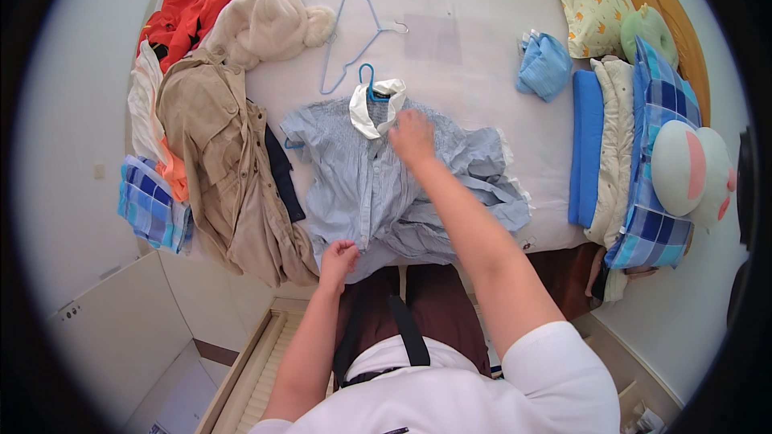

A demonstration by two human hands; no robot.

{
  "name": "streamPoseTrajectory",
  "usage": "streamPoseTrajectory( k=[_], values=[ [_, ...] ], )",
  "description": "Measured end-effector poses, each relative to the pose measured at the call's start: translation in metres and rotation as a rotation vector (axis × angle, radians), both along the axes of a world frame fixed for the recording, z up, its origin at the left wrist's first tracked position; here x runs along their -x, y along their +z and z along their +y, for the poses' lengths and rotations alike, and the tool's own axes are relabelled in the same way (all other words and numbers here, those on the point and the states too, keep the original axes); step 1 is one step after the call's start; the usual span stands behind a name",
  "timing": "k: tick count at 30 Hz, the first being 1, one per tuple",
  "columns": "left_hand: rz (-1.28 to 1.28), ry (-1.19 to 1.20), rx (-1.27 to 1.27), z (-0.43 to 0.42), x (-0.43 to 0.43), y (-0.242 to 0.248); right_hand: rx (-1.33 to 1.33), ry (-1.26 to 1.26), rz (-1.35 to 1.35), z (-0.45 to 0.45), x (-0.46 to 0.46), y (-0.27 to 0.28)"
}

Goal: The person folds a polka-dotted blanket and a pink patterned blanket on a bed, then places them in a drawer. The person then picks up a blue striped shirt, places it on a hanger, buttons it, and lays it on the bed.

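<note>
A light blue striped, short-sleeved shirt (pixel 344 175) lies front up on the bed, its white collar (pixel 362 117) pointing away from me. The blue hook of a hanger (pixel 362 72) rises through the neck opening. More of this blue hanger shows at the left sleeve opening; the rest is under the cloth. My right hand (pixel 414 137) touches the shirt just right of the collar, with its fingertips turned down and partly hidden. Near the bottom of the button placket, my left hand (pixel 339 262) pinches the shirt's lower edge. The shirt's right side is bunched in folds.
A pale blue wire hanger (pixel 378 29) lies beyond the collar. A khaki jacket (pixel 211 163), cream fleece (pixel 268 18) and red garment (pixel 196 6) are piled left. To the right are crumpled blue cloth (pixel 546 66), folded bedding (pixel 585 144) and a plush toy (pixel 678 166).
</note>
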State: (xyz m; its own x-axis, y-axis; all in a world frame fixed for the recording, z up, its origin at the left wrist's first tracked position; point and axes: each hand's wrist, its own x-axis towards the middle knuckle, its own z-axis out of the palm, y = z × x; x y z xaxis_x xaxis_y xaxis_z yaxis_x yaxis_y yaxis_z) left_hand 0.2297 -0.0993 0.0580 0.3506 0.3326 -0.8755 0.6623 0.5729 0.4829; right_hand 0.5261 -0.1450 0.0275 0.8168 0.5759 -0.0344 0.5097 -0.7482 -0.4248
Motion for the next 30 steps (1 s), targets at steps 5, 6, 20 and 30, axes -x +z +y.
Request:
streamPoseTrajectory(
  k=[5, 6, 20, 30],
  values=[
    [-0.029, -0.052, -0.038, 0.011, 0.025, 0.001, 0.343, -0.209, -0.067, -0.032, -0.073, -0.072],
    [-0.006, -0.039, -0.045, 0.013, 0.034, 0.0, 0.383, -0.181, 0.085, -0.027, -0.074, -0.064],
    [-0.337, -0.259, -1.524, 0.085, -0.066, 0.189, -0.444, 0.531, -0.221, -0.054, -0.011, 0.203],
    [-0.636, -0.26, -1.655, 0.074, -0.065, 0.394, -0.746, 0.679, -0.436, -0.07, -0.026, 0.411]
  ],
)
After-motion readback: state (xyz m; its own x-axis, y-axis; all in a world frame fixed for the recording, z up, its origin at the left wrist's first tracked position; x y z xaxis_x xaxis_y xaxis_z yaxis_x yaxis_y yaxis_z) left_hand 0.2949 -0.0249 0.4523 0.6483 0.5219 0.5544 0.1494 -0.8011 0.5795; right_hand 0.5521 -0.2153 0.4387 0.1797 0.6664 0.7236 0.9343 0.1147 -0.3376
